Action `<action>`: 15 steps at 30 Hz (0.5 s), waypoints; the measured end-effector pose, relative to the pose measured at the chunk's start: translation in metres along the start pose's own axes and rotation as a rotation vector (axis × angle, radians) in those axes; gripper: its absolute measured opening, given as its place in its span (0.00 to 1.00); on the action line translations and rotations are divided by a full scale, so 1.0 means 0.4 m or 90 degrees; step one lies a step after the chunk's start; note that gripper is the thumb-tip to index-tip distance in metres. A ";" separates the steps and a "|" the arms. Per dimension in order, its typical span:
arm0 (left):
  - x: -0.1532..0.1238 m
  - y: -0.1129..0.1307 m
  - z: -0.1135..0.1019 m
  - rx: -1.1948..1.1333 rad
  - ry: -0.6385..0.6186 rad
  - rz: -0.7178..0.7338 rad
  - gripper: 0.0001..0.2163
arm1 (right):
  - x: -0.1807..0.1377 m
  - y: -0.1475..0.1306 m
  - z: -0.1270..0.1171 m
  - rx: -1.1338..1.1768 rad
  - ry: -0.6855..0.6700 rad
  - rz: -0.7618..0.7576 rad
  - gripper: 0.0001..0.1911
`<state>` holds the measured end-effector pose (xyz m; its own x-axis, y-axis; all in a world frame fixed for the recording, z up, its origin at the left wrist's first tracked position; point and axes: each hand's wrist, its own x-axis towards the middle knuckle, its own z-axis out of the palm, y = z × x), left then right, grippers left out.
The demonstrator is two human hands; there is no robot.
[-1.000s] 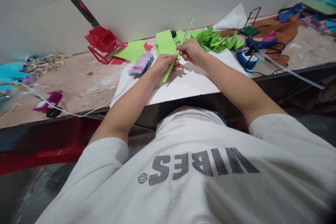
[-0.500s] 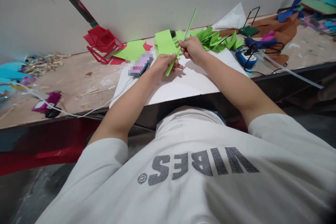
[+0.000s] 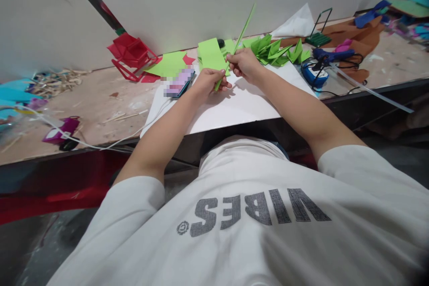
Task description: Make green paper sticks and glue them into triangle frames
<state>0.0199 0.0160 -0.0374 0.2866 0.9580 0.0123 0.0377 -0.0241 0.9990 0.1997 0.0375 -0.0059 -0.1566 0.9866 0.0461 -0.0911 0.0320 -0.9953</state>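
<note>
A thin green folded paper strip [image 3: 244, 31] slants between my two hands above the white board [image 3: 231, 111]. My left hand [image 3: 213, 80] pinches it close to its lower end, which pokes out below the fingers. Higher up, the fingers of my right hand [image 3: 241, 63] are closed on the same strip, and its long upper end points away from me. Flat green paper pieces [image 3: 211, 52] lie just beyond my hands. To the right of them is a pile of folded, pointed green paper pieces [image 3: 273, 49].
A phone [image 3: 181, 82] lies left of my hands, its screen blurred out. Further left stands a red paper lantern-like object [image 3: 130, 53]. A blue glue gun [image 3: 335, 55] with a clear stick and a blue device [image 3: 314, 76] are at right. A white cable [image 3: 130, 137] crosses the table's left front edge.
The green strip has slid slightly up and away through my left hand, so less of its lower end shows. Both hands have barely moved.
</note>
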 end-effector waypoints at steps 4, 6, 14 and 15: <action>0.002 -0.002 -0.003 0.018 0.017 0.011 0.21 | -0.002 0.009 0.004 -0.020 -0.047 0.016 0.20; 0.005 -0.004 -0.006 0.016 0.014 0.004 0.21 | 0.000 0.011 0.005 -0.028 -0.049 0.013 0.20; 0.010 -0.014 -0.024 0.040 -0.031 -0.006 0.22 | 0.012 0.007 -0.012 -0.018 0.010 0.001 0.19; 0.010 -0.015 -0.025 0.048 -0.024 0.003 0.22 | 0.009 0.008 -0.010 -0.021 0.000 0.004 0.19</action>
<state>0.0115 0.0228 -0.0428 0.3233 0.9462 0.0131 0.1086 -0.0509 0.9928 0.2029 0.0417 -0.0093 -0.1571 0.9868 0.0397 -0.0572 0.0310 -0.9979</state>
